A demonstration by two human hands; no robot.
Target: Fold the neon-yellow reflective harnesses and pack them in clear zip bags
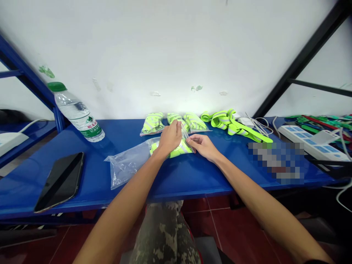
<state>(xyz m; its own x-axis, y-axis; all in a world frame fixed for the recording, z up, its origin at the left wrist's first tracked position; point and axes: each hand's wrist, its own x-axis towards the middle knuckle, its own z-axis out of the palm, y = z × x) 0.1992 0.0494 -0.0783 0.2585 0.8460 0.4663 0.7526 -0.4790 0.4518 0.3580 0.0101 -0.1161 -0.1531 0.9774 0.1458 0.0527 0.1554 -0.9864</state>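
Observation:
My left hand and my right hand are both closed at the opening edge of a clear plastic bag. A folded fluorescent yellow-green strap with a pale reflective stripe lies inside that bag. The left fingers pinch the upper part of the edge; the right thumb and fingertips grip it a little lower, at the right. Under my left wrist, a flat clear plastic bag spreads over the blue table. Behind my hands lie several packed bags of the same straps, partly hidden by the left hand.
Loose yellow-green straps lie at the back right, near white cables. A water bottle stands at the left, behind a dark phone. A blurred patch covers something at the right, before a white power strip.

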